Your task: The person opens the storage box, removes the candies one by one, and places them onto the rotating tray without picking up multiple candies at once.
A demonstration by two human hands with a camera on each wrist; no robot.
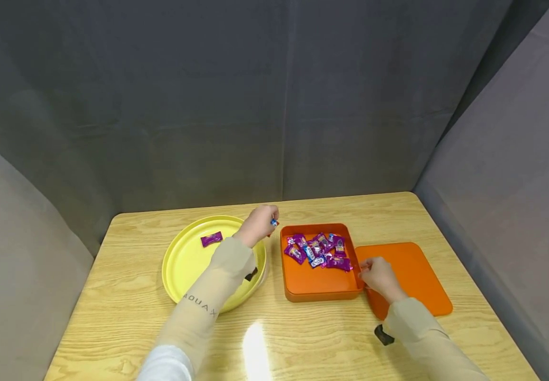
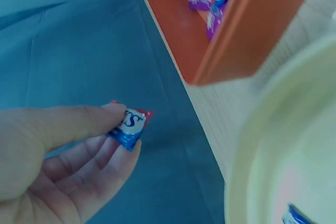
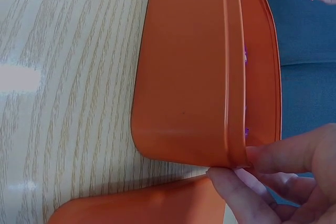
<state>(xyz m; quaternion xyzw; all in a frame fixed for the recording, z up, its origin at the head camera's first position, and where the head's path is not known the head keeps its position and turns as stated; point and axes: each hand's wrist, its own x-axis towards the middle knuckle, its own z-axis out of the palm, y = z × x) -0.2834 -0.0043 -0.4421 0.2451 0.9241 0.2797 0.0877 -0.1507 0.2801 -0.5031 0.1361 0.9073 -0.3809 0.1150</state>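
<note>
**Hands at the orange box, one candy lifted**

Left hand [image 1: 257,225] up between the yellow plate [image 1: 179,264] and the orange box [image 1: 319,283], above the table [image 1: 127,323]. Thumb and fingers [image 2: 89,161] pinch one blue-and-white wrapped candy [image 2: 130,125] with a red edge; the candy is clear of both box and plate. Left sleeve crosses over the plate's near side.

Right hand [image 1: 378,275] sits at the box's near right corner. Wrist view: fingertips [image 3: 236,182] curled round the corner of the rim, thumb on the outside wall, holding it.

Box sits flat on the table, just right of the plate. Inside, a loose heap of wrapped candies [image 1: 319,250], mostly purple, a few blue-and-white, gathered toward the far right of the floor; near half of the floor bare.

Orange lid [image 1: 412,270] lies flat on the table just right of the box, under the right wrist.

Plate holds one purple candy [image 1: 211,239] at its far side. Left wrist view shows part of another blue wrapper at the plate's lower edge, cut off by the frame.

Grey cloth screens stand behind and at both sides.
</note>
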